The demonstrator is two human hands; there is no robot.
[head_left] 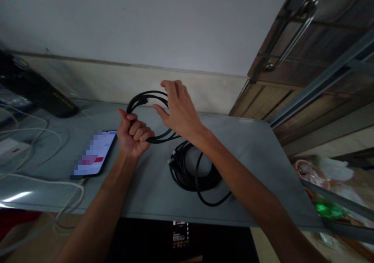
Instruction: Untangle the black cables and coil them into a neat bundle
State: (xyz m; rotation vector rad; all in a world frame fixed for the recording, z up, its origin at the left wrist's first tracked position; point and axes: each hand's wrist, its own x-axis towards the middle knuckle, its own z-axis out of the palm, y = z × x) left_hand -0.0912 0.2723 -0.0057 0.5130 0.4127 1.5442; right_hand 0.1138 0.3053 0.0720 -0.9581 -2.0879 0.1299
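Observation:
My left hand point(133, 132) is closed around one side of a black cable point(160, 140) wound into loops, with its thumb pointing up. A dark plug end shows inside the upper left of the loops. At the loops' right side is my right hand point(182, 109), its thumb and fingers apart; part of the cable passes behind it, and whether it touches the strands I cannot tell. Below my right hand, a second coiled black cable point(187, 185) lies on the grey-covered table point(248, 138), plug ends at its left. My right forearm hides part of that coil.
A lit phone point(102, 150) lies left of my left hand, with white cables point(43, 181) beyond it. A black bottle-like object point(55, 99) leans at the far left. A wall point(187, 29) stands behind the table; a metal rail point(321, 80) and bags are on the right.

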